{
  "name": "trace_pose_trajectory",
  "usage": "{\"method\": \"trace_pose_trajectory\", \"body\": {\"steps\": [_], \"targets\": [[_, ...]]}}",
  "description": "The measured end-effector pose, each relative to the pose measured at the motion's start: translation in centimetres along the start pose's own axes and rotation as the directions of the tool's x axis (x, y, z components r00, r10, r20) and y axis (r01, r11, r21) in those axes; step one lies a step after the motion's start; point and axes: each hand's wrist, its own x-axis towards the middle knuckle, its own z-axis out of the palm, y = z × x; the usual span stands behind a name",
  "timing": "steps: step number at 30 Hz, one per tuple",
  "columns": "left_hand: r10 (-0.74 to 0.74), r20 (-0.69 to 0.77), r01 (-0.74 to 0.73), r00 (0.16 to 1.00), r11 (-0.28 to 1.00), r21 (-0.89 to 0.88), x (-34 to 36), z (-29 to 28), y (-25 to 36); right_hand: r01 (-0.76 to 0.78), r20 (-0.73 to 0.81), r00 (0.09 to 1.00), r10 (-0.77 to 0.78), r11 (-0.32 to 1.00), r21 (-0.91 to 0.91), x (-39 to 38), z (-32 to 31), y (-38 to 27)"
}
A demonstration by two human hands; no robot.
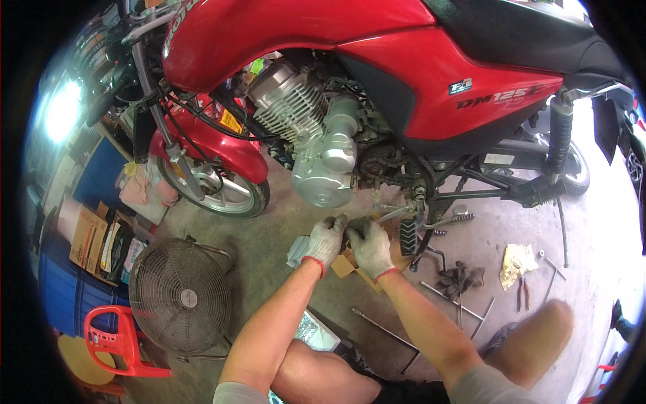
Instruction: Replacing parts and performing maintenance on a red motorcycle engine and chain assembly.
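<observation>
My gloved left hand (324,244) and gloved right hand (369,249) are close together below the silver engine (324,161) of the red motorcycle (303,27). Both are closed around something small and dark that I cannot make out. A piece of cardboard (343,267) lies beneath them, with pale blue-grey material (298,251) left of my left hand. A black footrest (408,237) and gear lever are just right of my right hand.
A floor fan (178,296), red plastic chair (118,340) and cardboard boxes (91,239) stand at left. T-handle wrenches (387,330), dark gloves (461,276), pliers (523,296) and yellowish paper (518,262) lie on the concrete floor (269,236) at right.
</observation>
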Motion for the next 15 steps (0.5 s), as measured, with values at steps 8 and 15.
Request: {"method": "trace_pose_trajectory", "body": {"steps": [8, 15], "targets": [[0.009, 0.084, -0.023, 0.996, 0.986, 0.166, -2.1, -0.1, 1.4, -0.258, -0.012, 0.852, 0.524, 0.44, 0.86, 7.7, 0.3, 0.4], [0.077, 0.151, -0.109, 0.986, 0.97, 0.216, -1.3, 0.1, 0.7, -0.151, 0.064, 0.806, 0.589, 0.1, 0.984, 12.5, 2.1, -0.1]]}}
